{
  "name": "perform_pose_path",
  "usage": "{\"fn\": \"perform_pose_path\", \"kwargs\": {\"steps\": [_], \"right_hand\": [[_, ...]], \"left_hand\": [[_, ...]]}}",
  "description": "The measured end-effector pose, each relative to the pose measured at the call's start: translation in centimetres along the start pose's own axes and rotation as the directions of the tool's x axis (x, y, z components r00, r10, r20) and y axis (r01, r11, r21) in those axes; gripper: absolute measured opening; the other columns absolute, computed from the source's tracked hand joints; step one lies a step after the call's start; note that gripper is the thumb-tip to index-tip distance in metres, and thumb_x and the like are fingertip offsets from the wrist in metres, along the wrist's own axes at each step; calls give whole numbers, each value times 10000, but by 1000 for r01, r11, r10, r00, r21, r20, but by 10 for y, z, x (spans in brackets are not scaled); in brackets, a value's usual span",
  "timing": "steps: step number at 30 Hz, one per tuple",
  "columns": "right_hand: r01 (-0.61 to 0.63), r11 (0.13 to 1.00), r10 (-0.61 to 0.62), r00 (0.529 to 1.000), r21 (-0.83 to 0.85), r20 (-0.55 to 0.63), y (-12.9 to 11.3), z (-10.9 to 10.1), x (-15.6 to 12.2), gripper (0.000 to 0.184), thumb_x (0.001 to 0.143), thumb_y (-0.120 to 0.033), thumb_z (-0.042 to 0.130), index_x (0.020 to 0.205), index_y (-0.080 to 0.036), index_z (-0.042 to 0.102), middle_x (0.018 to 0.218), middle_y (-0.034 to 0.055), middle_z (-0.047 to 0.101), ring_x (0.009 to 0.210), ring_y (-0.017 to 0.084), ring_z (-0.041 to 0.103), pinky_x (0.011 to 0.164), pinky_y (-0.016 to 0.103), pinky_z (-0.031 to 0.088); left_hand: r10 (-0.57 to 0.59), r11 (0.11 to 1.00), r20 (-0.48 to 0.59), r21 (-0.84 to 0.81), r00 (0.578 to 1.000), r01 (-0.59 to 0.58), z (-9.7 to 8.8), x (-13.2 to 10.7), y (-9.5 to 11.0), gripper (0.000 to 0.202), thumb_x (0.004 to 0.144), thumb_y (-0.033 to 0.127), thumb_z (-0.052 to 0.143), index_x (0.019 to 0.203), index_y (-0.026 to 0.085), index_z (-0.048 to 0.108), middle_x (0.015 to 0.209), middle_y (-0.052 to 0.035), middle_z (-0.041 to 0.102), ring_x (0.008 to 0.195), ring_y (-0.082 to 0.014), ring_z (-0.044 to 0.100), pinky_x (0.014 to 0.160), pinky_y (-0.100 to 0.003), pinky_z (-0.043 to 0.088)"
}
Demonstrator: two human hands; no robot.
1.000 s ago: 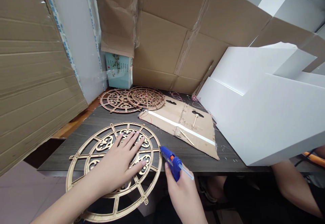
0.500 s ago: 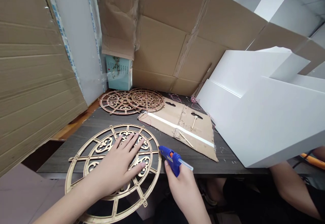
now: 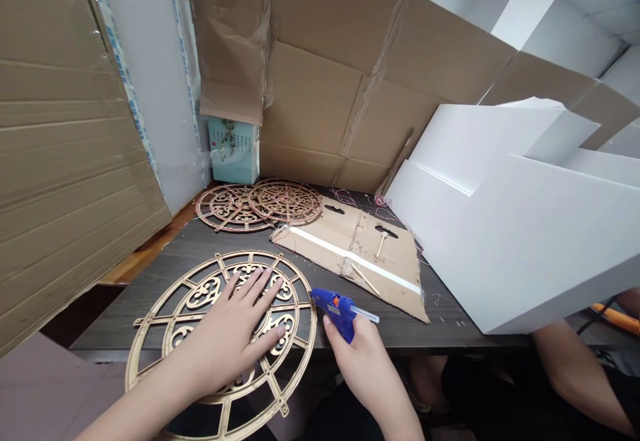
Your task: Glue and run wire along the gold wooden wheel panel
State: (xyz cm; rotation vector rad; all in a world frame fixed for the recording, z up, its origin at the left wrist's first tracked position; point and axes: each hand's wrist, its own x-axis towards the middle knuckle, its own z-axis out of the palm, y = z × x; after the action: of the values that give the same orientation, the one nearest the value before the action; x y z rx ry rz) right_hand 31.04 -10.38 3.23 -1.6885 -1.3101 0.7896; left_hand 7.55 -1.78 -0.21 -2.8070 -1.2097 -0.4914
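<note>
Left hand (image 3: 230, 341) lies flat and open, fingers spread, pressing on the gold laser-cut wheel (image 3: 203, 292) without gripping it; the wheel sits at the near edge of the dark counter (image 3: 200, 254), overhanging it. Right hand (image 3: 365, 374) is closed around a blue hot glue gun (image 3: 335, 309), nozzle just beside the wheel's right rim, glue stick (image 3: 367, 315) sticking out the back. Two similar wheels (image 3: 285, 201) lie farther off, beyond them a cardboard sheet (image 3: 385, 268).
</note>
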Motion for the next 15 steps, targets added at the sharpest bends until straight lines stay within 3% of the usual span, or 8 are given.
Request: {"fn": "perform_pose_path", "kwargs": {"steps": [6, 11, 15], "right_hand": [[-66, 998, 65, 997, -25, -46, 9, -11, -5, 491, 885, -554, 610, 1131, -161, 769, 1155, 117, 738, 1158, 291, 671, 1149, 437, 438], [-31, 999, 31, 1000, -32, 2, 5, -5, 8, 479, 918, -515, 576, 1175, -156, 760, 1143, 122, 739, 1163, 283, 674, 1138, 411, 450], [-43, 999, 44, 998, -26, 52, 5, -6, 2, 502, 926, -527, 563, 1261, -200, 742, 1187, 100, 735, 1191, 286, 666, 1137, 423, 450]], "left_hand": [[-17, 1000, 41, -12, 999, 17, -6, 0, 2, 719, 1025, 675, 452, 1613, 270, 367, 1676, -102, 272, 1537, -371, 291, 1248, -623, 225], [14, 1000, -27, 5, 1000, -14, 6, -3, -4, 745, 1033, 663, 446, 1646, 284, 259, 1693, -85, 224, 1548, -356, 266, 1265, -604, 190], [13, 1000, -41, 2, 999, -13, 9, -4, -4, 756, 1034, 661, 443, 1655, 294, 216, 1690, -76, 232, 1552, -348, 257, 1270, -606, 174]]}}
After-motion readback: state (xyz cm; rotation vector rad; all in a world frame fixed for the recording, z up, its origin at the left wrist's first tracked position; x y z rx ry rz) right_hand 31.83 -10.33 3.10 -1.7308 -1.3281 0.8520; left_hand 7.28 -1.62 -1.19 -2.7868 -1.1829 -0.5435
